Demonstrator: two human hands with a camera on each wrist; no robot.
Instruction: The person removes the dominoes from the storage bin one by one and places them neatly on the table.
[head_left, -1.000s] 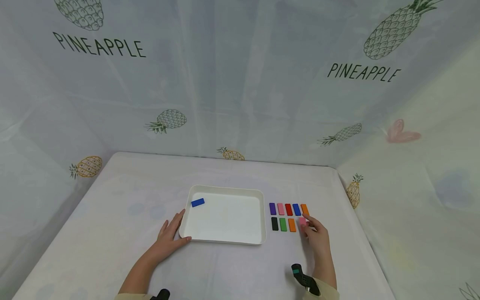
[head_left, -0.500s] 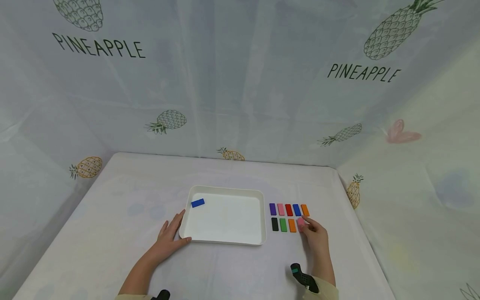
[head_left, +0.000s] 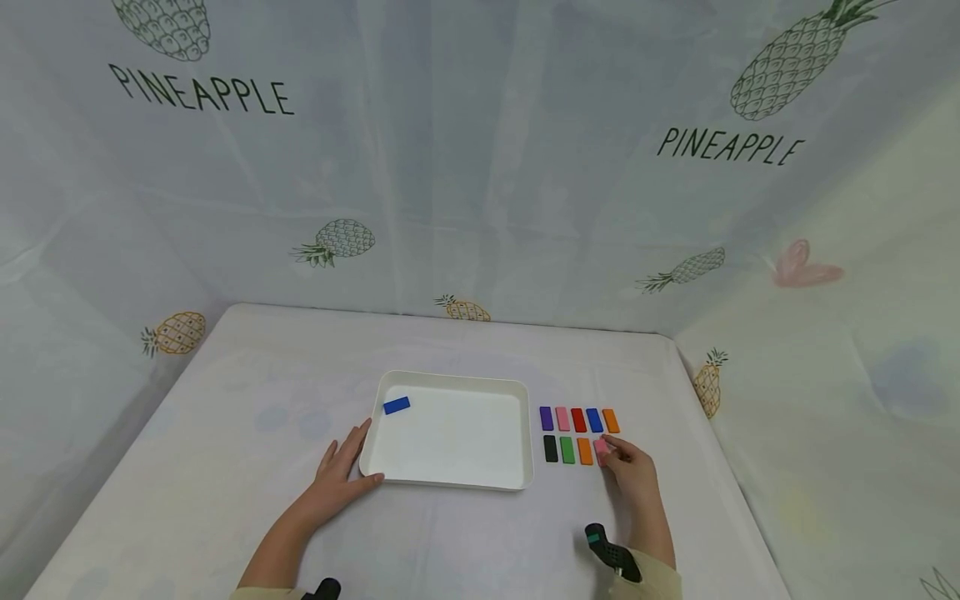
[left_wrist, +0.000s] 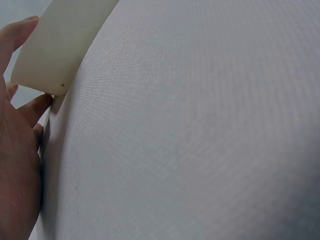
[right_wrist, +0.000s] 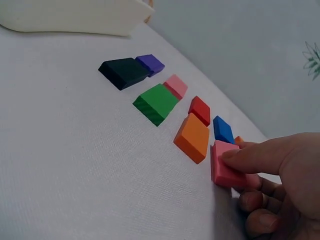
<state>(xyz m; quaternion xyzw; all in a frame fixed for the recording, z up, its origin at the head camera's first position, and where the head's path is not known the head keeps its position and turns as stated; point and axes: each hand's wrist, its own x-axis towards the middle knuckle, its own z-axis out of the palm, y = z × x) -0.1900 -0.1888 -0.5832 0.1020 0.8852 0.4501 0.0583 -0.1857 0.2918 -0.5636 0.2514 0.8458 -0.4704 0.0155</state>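
Observation:
My right hand (head_left: 633, 477) pinches a pink block (right_wrist: 227, 162) between thumb and fingers at the right end of the front row. Left of it lie an orange block (right_wrist: 192, 137), a green block (right_wrist: 156, 104) and a black block (right_wrist: 122, 72). Behind them a second row holds purple (head_left: 547, 418), pink (head_left: 562, 418), red (head_left: 578, 420), blue (head_left: 595, 420) and orange (head_left: 611, 421) blocks. My left hand (head_left: 337, 483) spreads its fingers around the near left corner of a white tray (head_left: 450, 483), thumb at the front edge.
Inside the tray, near its far left corner, a blue block (head_left: 397, 405) lies at a slant. White cloth covers the table (head_left: 450, 542). A pineapple-print curtain (head_left: 480, 167) rises behind the table and at both sides.
The pink block in my right hand has shifted slightly left and nearer, closer to the front orange block. My left hand and the tray stay in place.

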